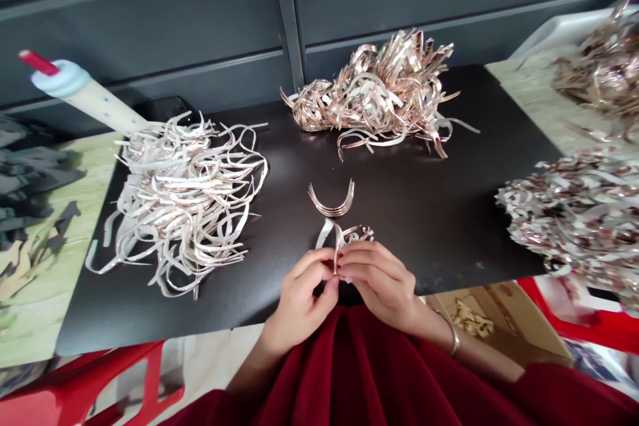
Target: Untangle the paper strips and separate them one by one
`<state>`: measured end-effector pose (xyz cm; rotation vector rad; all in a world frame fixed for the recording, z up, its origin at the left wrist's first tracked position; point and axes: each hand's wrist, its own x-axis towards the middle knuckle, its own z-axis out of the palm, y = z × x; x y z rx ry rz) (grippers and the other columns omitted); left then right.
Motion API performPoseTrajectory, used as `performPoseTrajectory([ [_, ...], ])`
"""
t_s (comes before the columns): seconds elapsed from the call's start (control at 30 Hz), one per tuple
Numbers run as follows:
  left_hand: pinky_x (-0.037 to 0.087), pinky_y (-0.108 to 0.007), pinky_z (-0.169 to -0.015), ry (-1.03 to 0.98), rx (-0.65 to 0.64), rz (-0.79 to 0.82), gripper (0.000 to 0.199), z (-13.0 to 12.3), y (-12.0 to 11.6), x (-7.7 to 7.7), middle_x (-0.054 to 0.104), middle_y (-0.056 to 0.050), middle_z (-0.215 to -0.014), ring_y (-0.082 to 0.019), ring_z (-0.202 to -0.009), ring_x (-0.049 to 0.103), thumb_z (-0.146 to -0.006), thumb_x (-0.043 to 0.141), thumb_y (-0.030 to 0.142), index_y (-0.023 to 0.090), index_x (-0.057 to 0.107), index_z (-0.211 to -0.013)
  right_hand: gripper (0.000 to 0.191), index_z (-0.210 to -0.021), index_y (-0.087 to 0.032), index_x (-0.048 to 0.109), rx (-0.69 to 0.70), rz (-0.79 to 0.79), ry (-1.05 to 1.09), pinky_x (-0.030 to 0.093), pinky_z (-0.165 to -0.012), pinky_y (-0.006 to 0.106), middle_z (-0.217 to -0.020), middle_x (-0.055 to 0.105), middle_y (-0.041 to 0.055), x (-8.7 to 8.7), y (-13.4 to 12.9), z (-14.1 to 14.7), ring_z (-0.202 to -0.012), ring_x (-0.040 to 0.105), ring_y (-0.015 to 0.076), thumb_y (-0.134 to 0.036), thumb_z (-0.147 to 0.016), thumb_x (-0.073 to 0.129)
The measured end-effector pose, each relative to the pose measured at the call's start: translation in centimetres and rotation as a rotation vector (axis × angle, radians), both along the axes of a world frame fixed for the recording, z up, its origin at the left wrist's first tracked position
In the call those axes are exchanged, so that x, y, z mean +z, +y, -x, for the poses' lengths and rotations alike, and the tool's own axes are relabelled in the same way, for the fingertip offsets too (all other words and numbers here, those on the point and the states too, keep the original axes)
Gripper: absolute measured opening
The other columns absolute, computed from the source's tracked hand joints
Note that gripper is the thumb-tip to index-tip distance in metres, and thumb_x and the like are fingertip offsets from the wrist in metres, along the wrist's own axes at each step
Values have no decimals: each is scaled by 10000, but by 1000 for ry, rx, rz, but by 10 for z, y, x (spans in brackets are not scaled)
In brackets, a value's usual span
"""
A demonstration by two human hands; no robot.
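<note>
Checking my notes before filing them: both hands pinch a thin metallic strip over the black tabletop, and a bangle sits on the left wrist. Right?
No: the head view shows the bangle on the right wrist, not the left. The rest stands: the left hand and right hand pinch a thin metallic strip over the black tabletop.

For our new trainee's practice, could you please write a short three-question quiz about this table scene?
1. What do the left hand and right hand pinch between them?
2. True or false: the bangle is on the right wrist.
3. What lies just beyond the hands on the black tabletop? A) a pair of scissors; B) a nested bundle of curved strips.

Key: 1. a curved shiny strip; 2. true; 3. B.
</note>
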<state>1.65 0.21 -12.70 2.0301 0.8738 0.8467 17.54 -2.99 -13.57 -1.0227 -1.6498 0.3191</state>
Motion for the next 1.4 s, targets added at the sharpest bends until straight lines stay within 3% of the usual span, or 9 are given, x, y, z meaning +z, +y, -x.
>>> performPoseTrajectory([
  [0.3,498,-249,-726,63,-8,-56,170,1,-2,-1,654,-82,-967,-148,-847,621,-834,461,97,196,488,-698,207,-835,-204,576,36,148,198,558,-738,357,-745,687,37,5,3,-3,-782,683,183,-39,-859,452],
  [0.57,486,-250,-698,8,-5,10,178,3,-1,-6,664,-64,-911,-149,-809,623,-823,474,115,196,477,-665,149,-775,-203,489,219,707,774,547,-682,312,-727,690,29,-5,10,-6,-740,679,179,-288,-892,525],
  [0.67,477,-238,-695,4,1,34,193,6,1,-10,663,-54,-918,-136,-802,615,-827,466,102,193,461,-657,169,-794,-220,455,106,732,916,551,-636,321,-625,657,-3,-13,19,-16,-660,676,183,-344,-905,484],
  [0.8,469,-227,-707,97,130,-90,174,26,11,-14,646,-44,-911,-126,-809,607,-850,467,103,190,500,-702,89,-812,-206,575,-207,531,372,521,-799,382,-837,704,50,-33,19,-45,-864,665,210,-270,-870,553],
  [0.97,446,-336,-873,448,444,-459,112,88,46,-11,612,-103,-1029,-197,-963,583,-859,484,135,172,580,-816,203,-746,-191,671,-27,381,-396,502,-819,415,-899,705,77,-70,4,-71,-917,626,237,-159,-870,515],
  [1.07,423,-412,-882,722,613,-553,143,128,66,-13,578,-160,-1095,-279,-1030,540,-861,501,203,148,627,-822,205,-780,-197,685,80,407,-491,512,-829,399,-886,700,65,-80,-3,-76,-986,611,241,-130,-865,511],
  [1.2,403,-471,-862,951,649,-454,211,157,77,-19,551,-180,-1154,-343,-1043,516,-860,503,280,146,663,-827,51,-796,-196,689,110,437,-546,498,-854,456,-989,668,80,-72,-7,-75,-1030,575,287,-207,-805,639],
  [1.3,384,-485,-918,792,702,-402,229,153,74,-11,562,-160,-1140,-334,-1060,519,-849,525,337,157,664,-881,109,-862,-190,691,20,428,-476,511,-825,429,-1000,643,97,-62,-8,-70,-973,577,271,-275,-807,651],
  [1.4,406,-428,-943,364,676,-275,229,129,60,16,600,-87,-1047,-265,-1030,553,-831,563,377,213,645,-967,155,-932,-190,683,-83,396,-380,519,-785,368,-934,643,90,-57,1,-65,-905,583,229,-249,-880,550],
])
